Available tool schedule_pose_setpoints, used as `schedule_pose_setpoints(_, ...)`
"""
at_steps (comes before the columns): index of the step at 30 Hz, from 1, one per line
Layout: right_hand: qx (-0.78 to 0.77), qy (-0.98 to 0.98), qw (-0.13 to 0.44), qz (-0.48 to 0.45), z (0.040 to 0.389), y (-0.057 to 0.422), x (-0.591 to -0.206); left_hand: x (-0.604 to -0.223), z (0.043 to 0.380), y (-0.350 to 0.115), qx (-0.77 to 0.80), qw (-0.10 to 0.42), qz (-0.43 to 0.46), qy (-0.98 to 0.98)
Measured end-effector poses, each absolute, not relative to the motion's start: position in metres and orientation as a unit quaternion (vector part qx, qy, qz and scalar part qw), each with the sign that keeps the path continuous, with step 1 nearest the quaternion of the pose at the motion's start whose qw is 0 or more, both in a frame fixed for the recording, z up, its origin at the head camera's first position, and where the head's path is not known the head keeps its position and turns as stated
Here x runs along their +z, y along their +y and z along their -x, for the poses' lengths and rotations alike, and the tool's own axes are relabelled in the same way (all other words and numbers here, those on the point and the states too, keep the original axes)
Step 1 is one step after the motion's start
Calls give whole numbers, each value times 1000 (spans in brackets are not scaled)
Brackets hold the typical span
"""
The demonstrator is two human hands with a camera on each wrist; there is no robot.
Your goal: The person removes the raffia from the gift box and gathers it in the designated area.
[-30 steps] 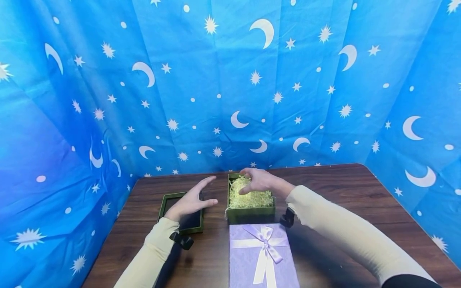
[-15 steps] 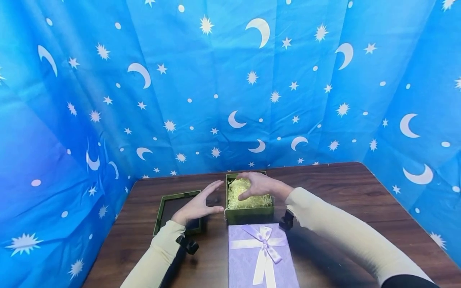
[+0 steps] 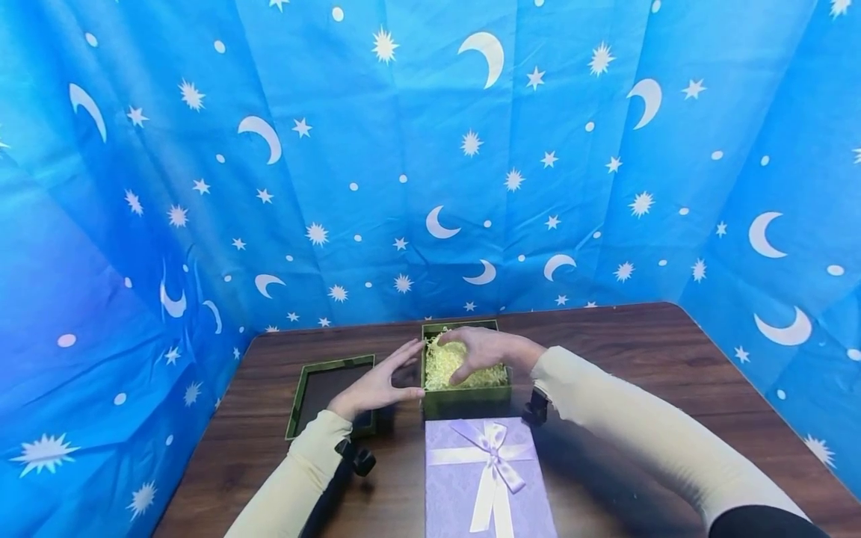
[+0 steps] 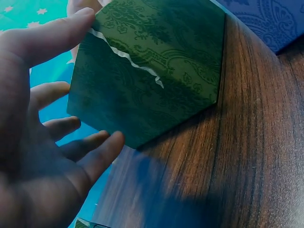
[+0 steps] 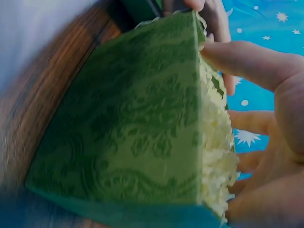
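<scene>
A green patterned box (image 3: 467, 403) with its top off stands at the back middle of the table, heaped with pale yellow shredded paper (image 3: 440, 366). My left hand (image 3: 375, 385) is at the box's left side, fingers spread, with thumb and fingertips right at the wall. In the left wrist view a pale paper strand (image 4: 128, 57) hangs down that wall from the rim. Over the open top my right hand (image 3: 487, 350) has its thumb and fingers spread and gently bent, fingertips close on the shredded filling (image 5: 216, 142). Neither hand grips anything.
A green lid (image 3: 296, 403) lies left of the box, dark inside facing up, partly behind the left hand. In front stands a lilac gift box (image 3: 447, 486) with a ribbon bow (image 3: 494, 452). A blue star-and-moon cloth (image 3: 403, 127) hangs behind the wooden table (image 3: 605, 329).
My left hand has moved right, from over the lid to the box's left side. The right hand has come slightly lower over the filling. The boxes stay in place.
</scene>
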State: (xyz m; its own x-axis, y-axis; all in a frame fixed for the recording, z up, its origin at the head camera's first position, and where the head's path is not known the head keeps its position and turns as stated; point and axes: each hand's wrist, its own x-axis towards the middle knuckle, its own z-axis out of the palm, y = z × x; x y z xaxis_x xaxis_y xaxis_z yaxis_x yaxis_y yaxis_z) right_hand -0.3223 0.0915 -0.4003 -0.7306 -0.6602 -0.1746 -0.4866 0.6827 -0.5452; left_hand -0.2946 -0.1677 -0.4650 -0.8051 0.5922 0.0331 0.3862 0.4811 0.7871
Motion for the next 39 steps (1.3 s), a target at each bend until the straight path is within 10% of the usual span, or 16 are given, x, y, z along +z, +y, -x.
schedule_pose_setpoints(39, -108, 900, 168, 387, 334, 81, -431, -468, 298, -158, 550, 182, -268, 770)
